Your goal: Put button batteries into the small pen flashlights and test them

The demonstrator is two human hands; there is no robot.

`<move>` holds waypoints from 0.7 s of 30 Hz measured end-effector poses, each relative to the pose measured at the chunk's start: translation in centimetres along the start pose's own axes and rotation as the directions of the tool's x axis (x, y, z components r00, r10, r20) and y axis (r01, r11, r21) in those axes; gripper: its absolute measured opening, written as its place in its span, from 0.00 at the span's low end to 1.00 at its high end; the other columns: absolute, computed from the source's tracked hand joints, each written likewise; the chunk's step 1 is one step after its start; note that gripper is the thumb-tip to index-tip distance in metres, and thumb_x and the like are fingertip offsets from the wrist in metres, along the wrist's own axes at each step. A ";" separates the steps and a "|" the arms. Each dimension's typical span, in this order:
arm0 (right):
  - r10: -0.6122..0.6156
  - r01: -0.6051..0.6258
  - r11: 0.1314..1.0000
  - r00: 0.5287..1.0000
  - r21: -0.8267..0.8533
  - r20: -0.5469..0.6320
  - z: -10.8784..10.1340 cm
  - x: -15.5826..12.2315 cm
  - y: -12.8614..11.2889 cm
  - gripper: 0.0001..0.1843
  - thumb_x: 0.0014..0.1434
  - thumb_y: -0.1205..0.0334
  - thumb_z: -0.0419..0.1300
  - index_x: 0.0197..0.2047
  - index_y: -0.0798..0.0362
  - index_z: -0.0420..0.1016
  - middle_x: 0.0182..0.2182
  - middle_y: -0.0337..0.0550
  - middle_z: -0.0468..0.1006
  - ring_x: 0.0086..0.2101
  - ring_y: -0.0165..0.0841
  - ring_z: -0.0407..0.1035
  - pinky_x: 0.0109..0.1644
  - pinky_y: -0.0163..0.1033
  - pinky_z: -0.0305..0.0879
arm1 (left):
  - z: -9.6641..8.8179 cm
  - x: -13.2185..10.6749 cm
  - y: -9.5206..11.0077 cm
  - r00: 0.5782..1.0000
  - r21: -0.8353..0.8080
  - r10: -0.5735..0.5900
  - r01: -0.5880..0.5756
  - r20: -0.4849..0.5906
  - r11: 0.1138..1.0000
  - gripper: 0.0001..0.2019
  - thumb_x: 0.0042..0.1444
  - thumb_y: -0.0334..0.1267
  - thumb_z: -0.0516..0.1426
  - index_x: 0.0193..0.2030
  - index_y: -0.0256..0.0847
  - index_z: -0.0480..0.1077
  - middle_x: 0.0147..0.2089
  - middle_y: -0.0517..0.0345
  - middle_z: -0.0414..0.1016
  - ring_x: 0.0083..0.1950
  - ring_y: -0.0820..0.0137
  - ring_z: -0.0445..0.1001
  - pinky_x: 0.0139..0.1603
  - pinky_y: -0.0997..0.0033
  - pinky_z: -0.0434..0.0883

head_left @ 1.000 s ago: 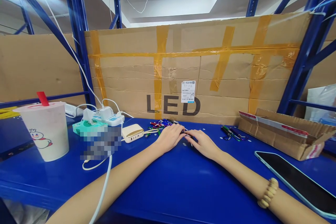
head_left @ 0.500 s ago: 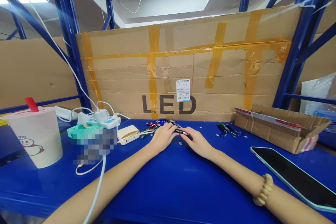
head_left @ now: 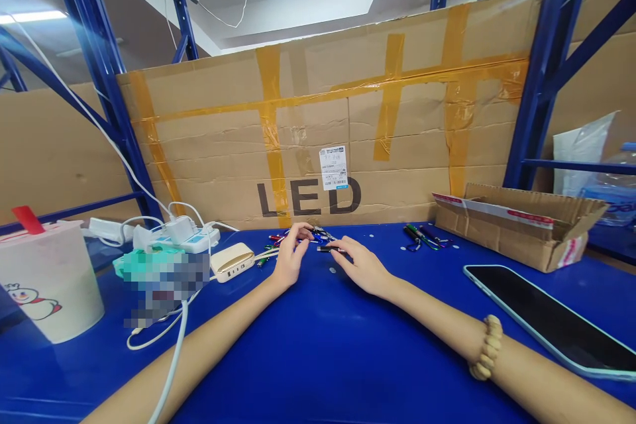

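Observation:
On the blue tabletop my right hand (head_left: 362,266) is closed, its fingertips on a small black tube-shaped item (head_left: 325,249) that points left, towards the other hand. The covered end of this item is hidden by my fingers. My left hand (head_left: 292,257) is beside a pile of small metallic pieces (head_left: 322,234) in blue, red, green and black. Its fingers are bent and the thumb stands apart from them, with nothing visible in between. Further right lies a smaller group of green, black and blue pieces with clip-like ends (head_left: 426,238).
A cream power bank (head_left: 232,262) with cables and a white power strip (head_left: 196,238) are on the left, near a paper cup (head_left: 52,285). To the right are an open cardboard box (head_left: 517,228) and a phone (head_left: 551,318). A cardboard sheet (head_left: 223,159) stands behind.
My left hand has come off the black item and turned, its thumb parting from the fingers. My right hand keeps the item. The whole view has shifted slightly.

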State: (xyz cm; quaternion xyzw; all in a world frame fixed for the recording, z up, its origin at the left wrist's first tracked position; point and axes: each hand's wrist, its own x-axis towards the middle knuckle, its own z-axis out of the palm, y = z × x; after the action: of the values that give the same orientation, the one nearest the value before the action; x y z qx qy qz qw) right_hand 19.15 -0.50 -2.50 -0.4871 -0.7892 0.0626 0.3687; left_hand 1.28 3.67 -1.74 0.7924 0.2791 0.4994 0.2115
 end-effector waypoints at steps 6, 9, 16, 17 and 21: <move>-0.005 0.005 1.000 1.000 -0.021 -0.002 -0.1 0.1 0.0 0.16 0.61 0.59 0.45 0.47 0.47 0.69 0.38 0.42 0.70 0.43 0.35 0.64 0.47 0.43 0.60 | 0.2 0.6 0.0 0.972 -0.393 -0.215 0.233 0.090 0.889 0.17 0.53 0.43 0.43 0.42 0.37 0.64 0.42 0.49 0.72 0.43 0.64 0.69 0.34 0.70 0.65; 0.011 -0.011 1.000 1.000 -0.021 -0.019 -0.1 0.2 0.1 0.16 0.60 0.59 0.45 0.47 0.47 0.69 0.39 0.42 0.70 0.43 0.35 0.63 0.48 0.44 0.60 | 0.5 0.7 0.4 0.935 -0.506 -0.337 0.345 0.111 0.791 0.20 0.54 0.44 0.39 0.41 0.36 0.66 0.42 0.48 0.73 0.43 0.64 0.70 0.38 0.68 0.65; -0.015 0.015 1.000 1.000 -0.016 -0.021 0.2 0.3 0.5 0.15 0.61 0.59 0.45 0.47 0.47 0.69 0.38 0.42 0.70 0.42 0.34 0.63 0.48 0.44 0.60 | 0.8 0.6 0.3 0.943 -0.513 -0.321 0.319 0.087 0.797 0.19 0.53 0.44 0.40 0.39 0.37 0.68 0.41 0.51 0.74 0.44 0.63 0.70 0.43 0.66 0.62; -0.030 0.030 1.000 0.999 -0.008 -0.018 0.2 0.3 0.5 0.15 0.61 0.58 0.45 0.47 0.47 0.69 0.38 0.42 0.70 0.42 0.34 0.64 0.47 0.43 0.60 | 0.8 0.6 0.2 0.945 -0.508 -0.316 0.314 0.086 0.802 0.19 0.53 0.44 0.40 0.39 0.37 0.68 0.40 0.52 0.74 0.44 0.63 0.69 0.43 0.66 0.62; -0.101 0.101 0.995 0.995 0.010 -0.021 0.4 0.2 0.5 0.15 0.61 0.57 0.45 0.47 0.47 0.68 0.37 0.42 0.70 0.40 0.33 0.64 0.46 0.42 0.61 | 1.0 0.6 -0.1 0.939 -0.490 -0.336 0.324 0.066 0.809 0.21 0.53 0.45 0.39 0.38 0.38 0.69 0.39 0.52 0.74 0.44 0.63 0.69 0.43 0.66 0.61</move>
State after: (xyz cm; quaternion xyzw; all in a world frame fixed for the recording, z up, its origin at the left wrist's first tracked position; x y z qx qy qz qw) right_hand 19.22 0.02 -2.98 -0.4453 -0.8086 0.0431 0.3822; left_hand 2.33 4.03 -1.78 0.6452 0.2780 0.5190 0.4869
